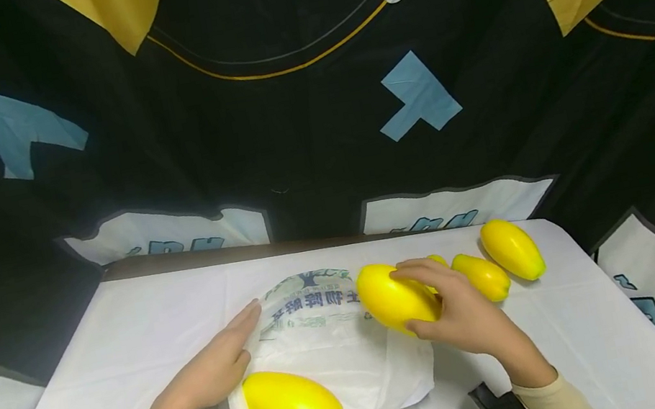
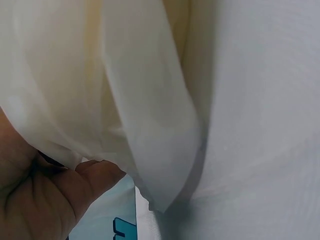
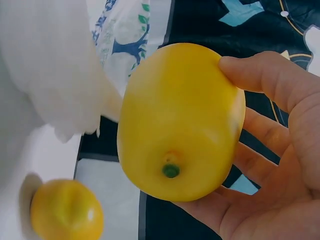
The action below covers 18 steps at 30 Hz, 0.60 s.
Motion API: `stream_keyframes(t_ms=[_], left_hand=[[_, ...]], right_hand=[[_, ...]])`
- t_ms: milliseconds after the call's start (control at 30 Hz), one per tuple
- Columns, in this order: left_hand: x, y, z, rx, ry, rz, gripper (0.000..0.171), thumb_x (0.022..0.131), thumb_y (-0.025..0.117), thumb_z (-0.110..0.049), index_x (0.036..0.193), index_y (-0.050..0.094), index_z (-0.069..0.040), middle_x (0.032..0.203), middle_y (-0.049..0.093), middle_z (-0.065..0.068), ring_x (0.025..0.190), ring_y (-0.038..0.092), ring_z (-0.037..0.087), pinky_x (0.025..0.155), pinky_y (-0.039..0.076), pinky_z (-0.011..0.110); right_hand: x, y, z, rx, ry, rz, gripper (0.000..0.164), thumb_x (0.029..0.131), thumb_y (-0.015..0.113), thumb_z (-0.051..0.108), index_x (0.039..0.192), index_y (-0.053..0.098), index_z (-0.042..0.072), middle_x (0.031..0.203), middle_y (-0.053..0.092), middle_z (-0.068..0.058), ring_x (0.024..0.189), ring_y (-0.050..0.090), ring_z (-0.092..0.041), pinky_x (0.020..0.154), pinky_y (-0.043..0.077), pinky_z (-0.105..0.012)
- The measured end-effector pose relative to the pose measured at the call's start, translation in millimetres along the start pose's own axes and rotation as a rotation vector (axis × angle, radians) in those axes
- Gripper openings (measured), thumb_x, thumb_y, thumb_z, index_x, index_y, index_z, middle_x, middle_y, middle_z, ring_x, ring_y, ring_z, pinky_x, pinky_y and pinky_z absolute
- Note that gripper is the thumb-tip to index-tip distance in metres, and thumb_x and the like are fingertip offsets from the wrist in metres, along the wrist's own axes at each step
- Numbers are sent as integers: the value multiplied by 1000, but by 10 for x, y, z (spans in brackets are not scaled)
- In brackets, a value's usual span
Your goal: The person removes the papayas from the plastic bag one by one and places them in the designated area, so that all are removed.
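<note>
My right hand (image 1: 461, 309) grips a yellow papaya (image 1: 388, 295) above the right side of a white plastic bag (image 1: 331, 335). The right wrist view shows that papaya (image 3: 180, 115) with its small green stem end towards the camera and the thumb along its side. The bag lies with its mouth wide, and one papaya (image 1: 294, 408) sits inside near the front rim. At the bag's left edge, my left hand (image 1: 218, 370) holds the plastic; its thumb (image 2: 100, 177) presses against the film in the left wrist view, while most fingers are hidden.
To the right of the bag, two papayas (image 1: 511, 249) (image 1: 483, 276) lie on the white-covered table (image 1: 145, 324), and part of another yellow fruit (image 1: 438, 259) shows behind my right hand. A dark printed curtain (image 1: 288, 131) hangs behind the table's far edge.
</note>
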State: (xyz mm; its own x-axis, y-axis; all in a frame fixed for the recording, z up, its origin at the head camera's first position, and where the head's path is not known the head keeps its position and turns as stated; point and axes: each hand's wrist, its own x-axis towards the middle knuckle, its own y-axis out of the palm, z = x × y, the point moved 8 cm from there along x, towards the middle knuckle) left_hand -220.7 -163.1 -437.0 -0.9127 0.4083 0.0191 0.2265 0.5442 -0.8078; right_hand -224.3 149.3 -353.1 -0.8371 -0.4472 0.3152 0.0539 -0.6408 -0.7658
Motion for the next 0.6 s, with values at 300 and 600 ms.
stream_keyframes(t_ms=[300, 600], left_hand=[[-2, 3, 5, 1, -12, 12, 63, 92, 48, 1, 151, 27, 3, 158, 23, 17, 144, 22, 37, 113, 26, 52], [-5, -6, -17, -3, -11, 8, 63, 91, 49, 2, 151, 28, 3, 158, 23, 18, 144, 22, 38, 113, 26, 53]], right_hand=[[-211, -103, -139, -55, 49, -27, 71, 67, 89, 14, 129, 60, 27, 135, 53, 10, 125, 49, -16, 88, 54, -39], [-463, -199, -270, -104, 117, -45, 70, 65, 89, 18, 128, 60, 27, 131, 54, 14, 117, 53, -12, 79, 57, -30]])
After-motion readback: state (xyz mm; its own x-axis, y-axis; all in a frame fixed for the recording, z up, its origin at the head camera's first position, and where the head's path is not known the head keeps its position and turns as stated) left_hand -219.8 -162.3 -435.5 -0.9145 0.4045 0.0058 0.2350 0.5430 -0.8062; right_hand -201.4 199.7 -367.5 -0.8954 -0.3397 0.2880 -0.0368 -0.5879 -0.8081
